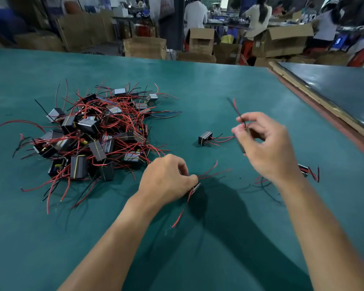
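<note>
The fingers [245, 117] of the right hand [267, 148] pinch a thin wire pair [235, 110], one red and one black. The pair runs in a long line from the pinch, up and away and leaning left. A dark thing [240, 143] hangs just under the pinch, too blurred to tell what it is.

The left hand [168, 179] is lower and closer to the person. It is curled tight round a small block [196, 187], and only one edge peeks out. Red wires stick out of it to the right and back toward the person.

So the small block lies down and to the left of the pinched wires, with a gap between the two hands. I think the hands must come together next.

A lone block [205, 138] sits on the green bench [198, 85] between the hands, a bit farther out. A big pile [88, 133] of blocks and wires lies to the left, nearer the left hand.
</note>
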Demonstrator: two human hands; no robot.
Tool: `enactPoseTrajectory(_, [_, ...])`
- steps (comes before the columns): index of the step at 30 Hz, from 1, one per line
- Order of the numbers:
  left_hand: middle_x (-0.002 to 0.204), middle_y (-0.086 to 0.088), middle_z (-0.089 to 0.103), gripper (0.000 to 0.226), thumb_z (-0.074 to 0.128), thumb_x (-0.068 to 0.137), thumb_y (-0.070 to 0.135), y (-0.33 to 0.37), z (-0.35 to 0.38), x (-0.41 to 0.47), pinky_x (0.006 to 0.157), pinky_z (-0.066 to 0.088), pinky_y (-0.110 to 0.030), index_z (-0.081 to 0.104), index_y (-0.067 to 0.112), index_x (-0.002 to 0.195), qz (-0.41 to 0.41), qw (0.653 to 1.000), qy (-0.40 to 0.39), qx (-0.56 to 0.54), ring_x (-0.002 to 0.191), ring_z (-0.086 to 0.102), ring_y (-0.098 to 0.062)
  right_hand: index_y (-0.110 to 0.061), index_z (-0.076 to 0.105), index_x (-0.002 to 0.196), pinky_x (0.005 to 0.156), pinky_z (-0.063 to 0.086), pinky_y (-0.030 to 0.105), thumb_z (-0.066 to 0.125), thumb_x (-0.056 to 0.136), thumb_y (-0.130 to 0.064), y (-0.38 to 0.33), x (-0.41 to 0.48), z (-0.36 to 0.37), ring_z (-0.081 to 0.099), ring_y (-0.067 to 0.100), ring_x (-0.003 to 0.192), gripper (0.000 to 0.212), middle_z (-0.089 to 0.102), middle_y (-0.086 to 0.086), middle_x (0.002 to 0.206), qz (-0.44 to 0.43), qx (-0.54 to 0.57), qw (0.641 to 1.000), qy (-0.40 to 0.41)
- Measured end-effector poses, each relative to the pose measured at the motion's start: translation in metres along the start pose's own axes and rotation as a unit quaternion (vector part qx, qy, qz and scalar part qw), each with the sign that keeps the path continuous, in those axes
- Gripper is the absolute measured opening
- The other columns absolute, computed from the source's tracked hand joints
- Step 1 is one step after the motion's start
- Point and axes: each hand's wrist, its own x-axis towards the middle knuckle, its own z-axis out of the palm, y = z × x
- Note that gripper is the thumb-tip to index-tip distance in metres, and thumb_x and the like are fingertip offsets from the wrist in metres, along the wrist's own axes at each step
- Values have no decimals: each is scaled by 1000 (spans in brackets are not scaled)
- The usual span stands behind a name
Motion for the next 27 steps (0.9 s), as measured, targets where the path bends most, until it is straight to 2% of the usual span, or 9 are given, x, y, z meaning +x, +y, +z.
enactPoseTrajectory(2, [67,10,65,8,71,69,27,-1,-3,2,62,43,-22,63,27,68,5,998,0,-64,68,59,-9,-30,66,93,73,51,18,68,89,-18,1,-4,3,64,8,73,13,72,-10,84,-25,-53,997,-56])
enactPoseTrajectory(6, [66,6,60,40,45,64,-15,1,-7,4,59,44,-22,58,22,69,64,969,43,-236,61,52,-13,-31,68,91,81,52,28,71,86,-22,4,-8,8,64,6,76,10,71,-14,83,-9,-125,983,-132])
enactPoseTrajectory(10, [49,4,40,34,36,59,-11,3,-10,1,41,22,-18,51,20,56,67,945,84,-309,42,28,-7,-31,70,95,86,52,35,73,85,-27,5,-9,9,65,12,79,12,71,-10,83,9,-141,978,-151])
enactPoseTrajectory(13, [41,12,35,31,31,49,-5,6,-12,-1,39,20,-14,48,20,48,65,933,56,-351,37,25,-4,-31,70,97,85,53,33,73,84,-27,6,-8,10,64,8,78,13,71,-13,81,15,-130,983,-131])
enactPoseTrajectory(17, [44,12,37,30,36,56,-7,4,-6,0,42,22,-18,50,20,55,69,944,78,-312,42,26,-7,-25,71,102,75,59,38,68,89,-23,5,-4,9,66,7,82,14,72,-12,88,60,-18,995,-75])
enactPoseTrajectory(19, [50,10,48,30,45,69,-6,0,-3,3,46,32,-23,58,21,70,59,961,67,-260,44,35,-9,-22,71,107,62,59,31,65,92,-20,4,-1,8,67,4,79,17,73,-6,93,96,33,993,-59])
enactPoseTrajectory(23, [83,14,61,31,69,67,36,-5,2,2,70,46,-27,63,32,97,76,991,-49,-103,62,50,-2,-25,76,82,47,54,24,60,96,-13,-1,-1,6,59,7,64,24,65,2,76,138,104,983,-66])
enactPoseTrajectory(25, [87,13,62,24,75,68,41,-5,5,1,74,46,-26,68,31,88,105,991,-79,-32,69,53,-3,-26,77,74,43,52,24,61,95,-13,-2,-1,5,57,13,63,30,65,8,76,143,118,979,-85])
enactPoseTrajectory(27, [74,10,66,12,75,71,35,-5,6,1,71,49,-27,67,27,69,100,993,-53,-20,70,59,-8,-27,79,72,40,47,23,63,90,-16,-2,-1,4,51,16,59,28,60,13,72,135,108,979,-105])
